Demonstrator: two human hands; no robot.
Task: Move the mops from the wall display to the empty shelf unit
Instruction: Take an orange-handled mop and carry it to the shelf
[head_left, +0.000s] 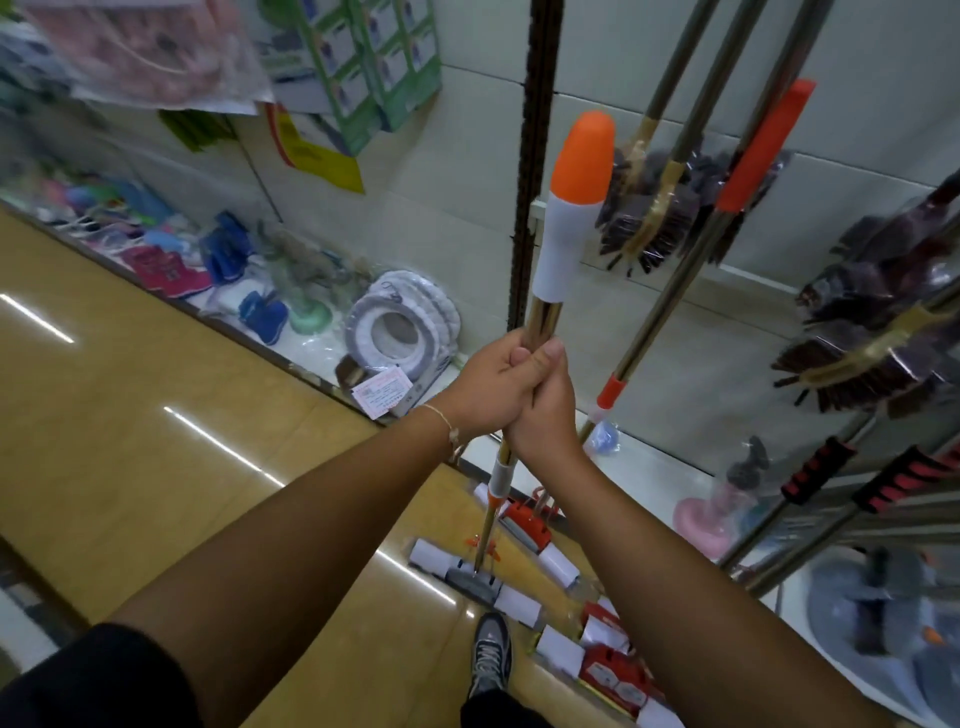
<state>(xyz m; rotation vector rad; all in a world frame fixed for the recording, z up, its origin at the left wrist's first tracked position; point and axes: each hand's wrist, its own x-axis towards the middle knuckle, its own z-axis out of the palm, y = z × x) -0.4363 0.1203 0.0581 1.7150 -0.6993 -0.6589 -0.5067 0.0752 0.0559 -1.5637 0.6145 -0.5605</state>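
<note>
I see the mop (544, 317) nearly upright: steel shaft, orange-and-white handle cap on top, grey flat head low by the floor. A second mop (756, 150), orange-sleeved, leans at the wall display (602, 322).

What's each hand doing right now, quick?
Left hand: closed, gripping the mop by its metal pole.
Right hand: closed, gripping the same pole, pressed against the other hand.

Floor (130, 415): glossy yellow, streaked with light reflections.
Ring covers (402, 322): white and grey, stacked against the wall (467, 182).
Pink shoes (166, 270): left of blue packs (262, 314).
Green cards (363, 67): hanging above.
</note>
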